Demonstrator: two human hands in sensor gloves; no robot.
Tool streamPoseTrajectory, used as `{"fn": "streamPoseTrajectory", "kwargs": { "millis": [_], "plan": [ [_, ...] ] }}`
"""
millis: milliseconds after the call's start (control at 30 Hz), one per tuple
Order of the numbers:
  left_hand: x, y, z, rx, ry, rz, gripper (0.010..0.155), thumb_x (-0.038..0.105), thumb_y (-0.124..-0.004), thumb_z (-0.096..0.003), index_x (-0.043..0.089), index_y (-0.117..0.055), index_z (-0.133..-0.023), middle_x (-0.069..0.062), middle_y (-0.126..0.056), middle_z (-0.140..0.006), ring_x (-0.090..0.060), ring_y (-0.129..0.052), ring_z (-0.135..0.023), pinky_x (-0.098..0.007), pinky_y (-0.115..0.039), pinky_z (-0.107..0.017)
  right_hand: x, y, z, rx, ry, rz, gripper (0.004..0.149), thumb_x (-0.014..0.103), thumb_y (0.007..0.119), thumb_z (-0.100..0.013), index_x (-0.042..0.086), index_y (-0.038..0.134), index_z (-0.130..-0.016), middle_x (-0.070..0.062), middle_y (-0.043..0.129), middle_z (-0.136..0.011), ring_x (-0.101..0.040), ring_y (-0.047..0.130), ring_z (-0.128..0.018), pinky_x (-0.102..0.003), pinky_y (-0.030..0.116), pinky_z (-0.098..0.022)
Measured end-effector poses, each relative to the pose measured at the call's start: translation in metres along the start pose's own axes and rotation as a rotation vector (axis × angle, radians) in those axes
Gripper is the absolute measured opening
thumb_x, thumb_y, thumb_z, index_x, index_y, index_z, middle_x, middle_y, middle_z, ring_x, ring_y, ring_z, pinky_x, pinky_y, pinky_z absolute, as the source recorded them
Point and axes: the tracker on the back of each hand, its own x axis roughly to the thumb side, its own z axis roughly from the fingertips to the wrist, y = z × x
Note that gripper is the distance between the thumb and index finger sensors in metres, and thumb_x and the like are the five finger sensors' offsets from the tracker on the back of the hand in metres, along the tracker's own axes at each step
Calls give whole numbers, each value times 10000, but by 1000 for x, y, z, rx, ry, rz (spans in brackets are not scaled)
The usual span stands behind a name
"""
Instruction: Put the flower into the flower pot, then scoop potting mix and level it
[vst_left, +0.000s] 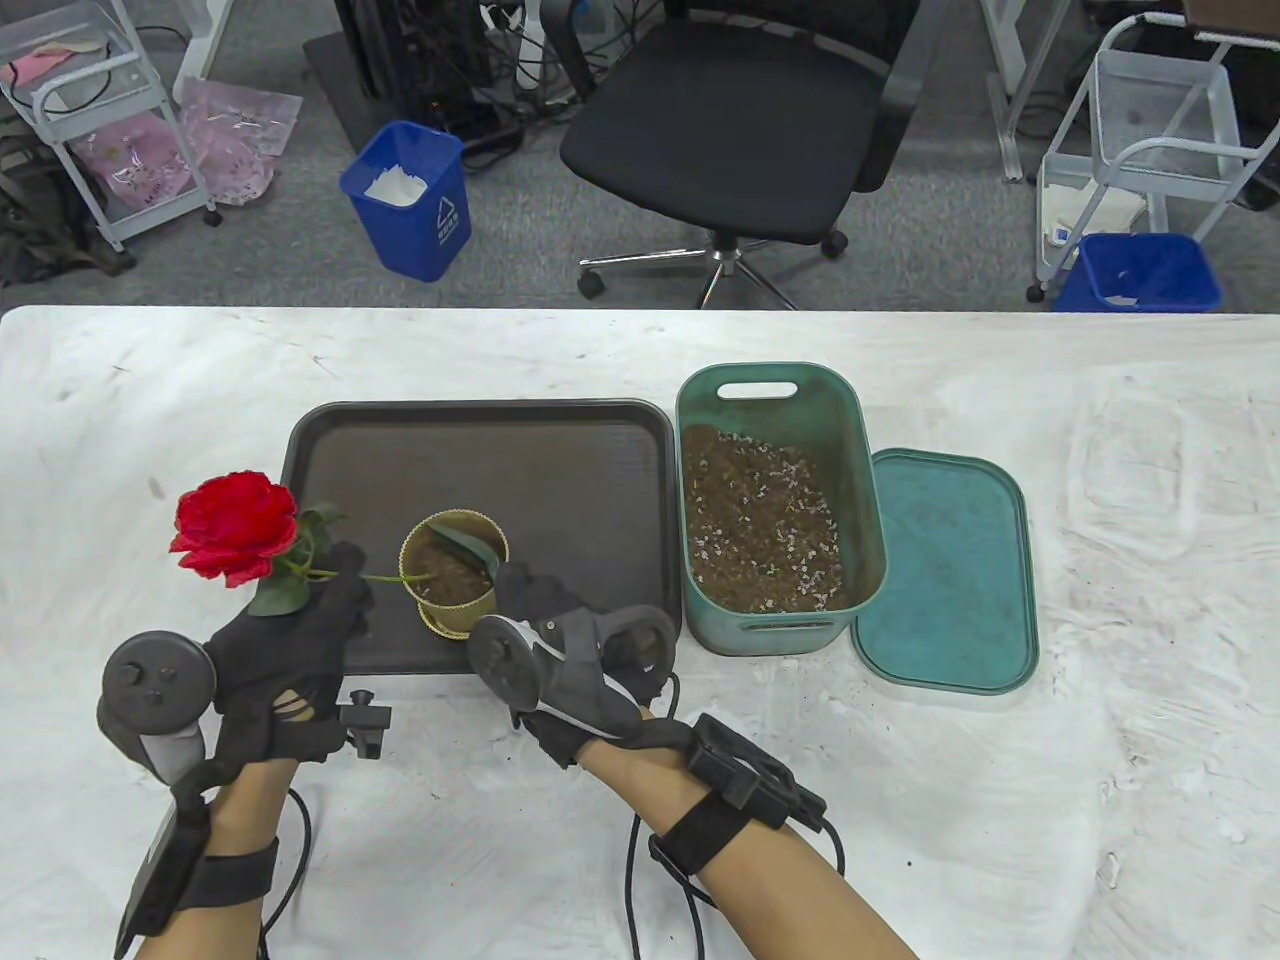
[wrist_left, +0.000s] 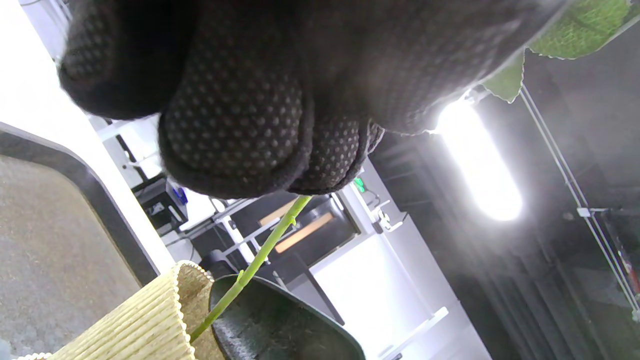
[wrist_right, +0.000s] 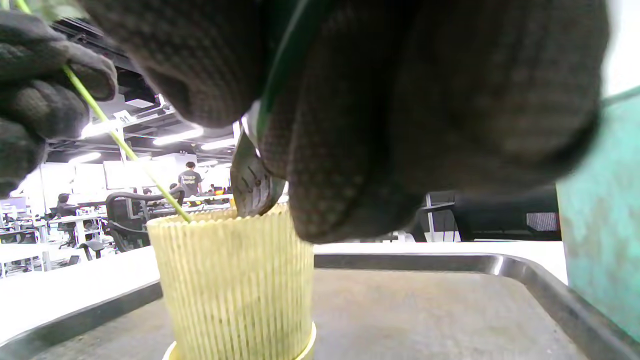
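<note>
Red petals mark the rose (vst_left: 234, 527), its bloom hanging out past the tray's left edge at about nine o'clock from the flower pot (vst_left: 455, 573). The left hand (vst_left: 290, 650) pinches the green stem (wrist_left: 252, 267) between curled fingertips (wrist_left: 235, 145), and the stem slants down over the rim into the pot. The ribbed yellow pot stands upright on the dark tray (vst_left: 560, 450), near its front edge, with potting mix already inside.

At four o'clock from the pot, the right hand (vst_left: 560, 640) has its fingers curled round the handle of a dark green scoop (vst_left: 468, 545), whose blade dips inside the pot against the rim, close to the stem.

At three o'clock from the tray, just beside it, sits a green tub (vst_left: 860, 470) filled with brown potting mix (vst_left: 765, 525) flecked with white. Its matching lid (vst_left: 950, 570) lies flat on the white table (vst_left: 1100, 700), touching the tub's right side.

Beyond the table stand a black office chair (vst_left: 740, 130) and two blue bins (vst_left: 410, 200).
</note>
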Motion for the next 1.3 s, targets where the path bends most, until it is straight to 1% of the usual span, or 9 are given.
{"fn": "streamPoseTrajectory", "kwargs": {
  "millis": [133,300,533,600,767,867,967,1167,1300],
  "plan": [
    [0,0,0,2,3,1,432,444,-895,-395,242,-956,-772,44,-1071,-585,-173,-1118,-308,-358,-939,-318,-9,-15,-3,1,40,-52,535,323,843,-385,55,760,-841,-130,1006,-586,-272,1103,-256,-396,970,-116],
    [0,0,0,1,1,-1,433,445,-895,-395,241,-955,-773,44,-1070,-585,-174,-1117,-310,-358,-939,-318,-34,-48,-8,-30,118,-111,535,324,840,-387,53,761,-842,-131,1007,-584,-275,1102,-254,-398,969,-116],
    [0,0,0,-2,-3,-1,434,445,-895,-395,241,-955,-774,44,-1072,-584,-175,-1117,-309,-358,-939,-319,-94,-107,-16,-87,331,-200,535,328,834,-392,54,758,-845,-133,1005,-586,-273,1100,-256,-396,966,-121],
    [0,0,0,-2,-4,-2,433,445,-895,-396,242,-955,-774,45,-1070,-586,-173,-1117,-311,-358,-939,-319,-109,-117,-17,-108,386,-247,534,323,836,-392,47,760,-843,-140,1004,-583,-279,1098,-249,-399,964,-117],
    [1,0,0,0,-3,-5,433,445,-894,-395,243,-955,-773,44,-1071,-585,-173,-1117,-310,-358,-939,-319,-156,-137,-20,-97,566,-286,533,327,831,-397,41,763,-842,-145,1007,-576,-276,1098,-239,-393,965,-109],
    [1,-1,0,-2,-4,-4,434,445,-895,-395,241,-955,-773,44,-1070,-586,-174,-1117,-309,-358,-939,-319,-184,-138,-23,-35,677,-262,531,328,823,-406,32,762,-843,-152,1006,-574,-277,1099,-236,-390,966,-106],
    [1,-2,0,-7,-2,4,433,446,-894,-396,244,-954,-774,44,-1071,-585,-174,-1117,-310,-358,-939,-319,-209,-127,-29,91,773,-203,529,331,818,-411,28,766,-841,-154,1008,-566,-268,1100,-223,-379,967,-94],
    [-1,0,-1,3,7,3,432,446,-894,-396,244,-954,-774,43,-1071,-585,-174,-1117,-309,-359,-938,-317,-236,-84,-49,346,860,-205,528,338,806,-419,23,767,-842,-155,1012,-560,-258,1101,-212,-363,967,-82],
    [-2,2,-1,14,15,-2,433,445,-894,-395,241,-956,-772,43,-1072,-584,-173,-1117,-308,-359,-939,-317,-240,-59,-62,431,885,-189,529,337,803,-419,26,764,-846,-155,1009,-568,-260,1101,-220,-363,968,-87]
  ]
}}
